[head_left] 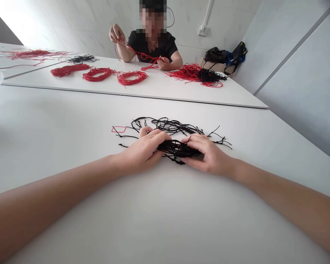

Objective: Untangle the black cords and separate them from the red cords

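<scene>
The left hand [143, 150] and right hand [213, 156] pinch the bundle [176, 147] at nine and three o'clock; light, even pressure should prevent tangles.

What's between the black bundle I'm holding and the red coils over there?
Beyond the bundle, the head view shows loose black cords, bare white tabletop and a dark seam.

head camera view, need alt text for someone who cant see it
Two bare hands, left and right, hold a bundle of black cords over a white table. More black cords lie just beyond them. Across the table, a person in a black top handles red cords, with coiled red bundles nearby.
</scene>
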A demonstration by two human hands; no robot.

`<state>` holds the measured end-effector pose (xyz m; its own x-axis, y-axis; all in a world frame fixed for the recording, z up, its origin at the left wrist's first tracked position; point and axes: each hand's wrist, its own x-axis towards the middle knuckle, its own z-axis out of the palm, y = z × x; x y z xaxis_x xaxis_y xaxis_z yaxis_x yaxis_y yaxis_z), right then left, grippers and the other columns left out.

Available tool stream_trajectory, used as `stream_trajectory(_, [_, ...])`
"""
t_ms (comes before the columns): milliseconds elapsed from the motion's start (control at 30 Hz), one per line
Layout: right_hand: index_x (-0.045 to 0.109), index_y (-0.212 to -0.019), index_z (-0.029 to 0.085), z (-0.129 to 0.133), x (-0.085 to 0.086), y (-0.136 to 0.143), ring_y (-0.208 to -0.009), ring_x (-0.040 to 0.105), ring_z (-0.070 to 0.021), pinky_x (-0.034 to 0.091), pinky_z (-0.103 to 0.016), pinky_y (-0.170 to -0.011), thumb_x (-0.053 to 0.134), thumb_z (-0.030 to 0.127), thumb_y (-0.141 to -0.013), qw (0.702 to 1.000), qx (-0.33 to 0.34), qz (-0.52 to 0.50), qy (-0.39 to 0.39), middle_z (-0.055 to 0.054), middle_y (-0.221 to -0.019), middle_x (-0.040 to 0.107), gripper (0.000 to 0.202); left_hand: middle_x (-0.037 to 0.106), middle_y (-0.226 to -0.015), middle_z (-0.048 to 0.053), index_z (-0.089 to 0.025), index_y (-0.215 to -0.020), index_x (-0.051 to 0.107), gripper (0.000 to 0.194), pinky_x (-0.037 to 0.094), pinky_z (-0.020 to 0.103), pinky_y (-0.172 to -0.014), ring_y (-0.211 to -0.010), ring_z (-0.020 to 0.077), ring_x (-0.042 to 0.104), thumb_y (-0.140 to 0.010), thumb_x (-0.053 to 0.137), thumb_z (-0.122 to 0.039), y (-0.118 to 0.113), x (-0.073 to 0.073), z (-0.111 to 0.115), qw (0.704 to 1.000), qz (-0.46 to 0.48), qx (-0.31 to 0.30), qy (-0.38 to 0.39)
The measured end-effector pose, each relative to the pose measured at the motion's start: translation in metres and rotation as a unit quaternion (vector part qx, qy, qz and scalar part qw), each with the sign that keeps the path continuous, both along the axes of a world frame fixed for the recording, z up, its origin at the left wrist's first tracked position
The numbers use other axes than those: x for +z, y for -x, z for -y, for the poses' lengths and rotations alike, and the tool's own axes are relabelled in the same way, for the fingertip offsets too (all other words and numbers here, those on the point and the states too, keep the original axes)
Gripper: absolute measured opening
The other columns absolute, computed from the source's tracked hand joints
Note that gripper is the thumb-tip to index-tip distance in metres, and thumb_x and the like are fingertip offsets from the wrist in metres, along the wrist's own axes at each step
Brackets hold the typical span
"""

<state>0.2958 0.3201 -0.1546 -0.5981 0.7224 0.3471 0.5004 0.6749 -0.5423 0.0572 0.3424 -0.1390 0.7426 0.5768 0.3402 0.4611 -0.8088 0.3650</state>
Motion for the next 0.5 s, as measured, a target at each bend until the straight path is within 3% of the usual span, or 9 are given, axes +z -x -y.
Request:
stream_trajectory(200, [0.059,-0.088,0.02,-0.0019,-0.0014,-0.0011,-0.099,0.057,-0.0213,0.042,-0.038,-0.09,0.059,0.015,-0.082,0.998,0.016,-0.057,-0.006,-0.006,-0.103,0.064,0.008,0.055,-0.082,0.0,-0.018,-0.101,0.046,0.014,0.027,0.037,-0.093,-0.079,0.0166,0.05,-0.088,0.046,-0.022,0.0006,0.0,0.0009,1.0,0.001,-0.016,0.006])
stream_trajectory(333, [0.053,-0.086,0.02,-0.0021,0.0009,-0.0018,-0.094,0.057,-0.0206,0.044,-0.036,-0.084,0.053,0.015,-0.083,0.996,0.022,-0.083,0.009,-0.006,-0.097,0.063,0.006,0.056,-0.089,0.003,-0.018,-0.106,0.049,0.036,0.025,0.038,-0.092,-0.088,0.0204,0.051,-0.081,0.063,-0.04,-0.0002,0.0003,0.0016,0.999,-0.028,-0.008,0.017])
stream_trajectory(500, [0.051,-0.084,0.02,-0.0009,0.0002,-0.0035,-0.092,0.058,-0.021,0.039,-0.039,-0.088,0.053,0.015,-0.081,1.0,0.007,-0.028,0.011,-0.005,-0.096,0.063,0.007,0.056,-0.078,0.002,-0.019,-0.087,0.052,0.012,0.027,0.038,-0.086,-0.083,0.0196,0.05,-0.086,0.05,-0.031,-0.0023,0.0025,0.001,0.997,-0.071,-0.023,0.029])
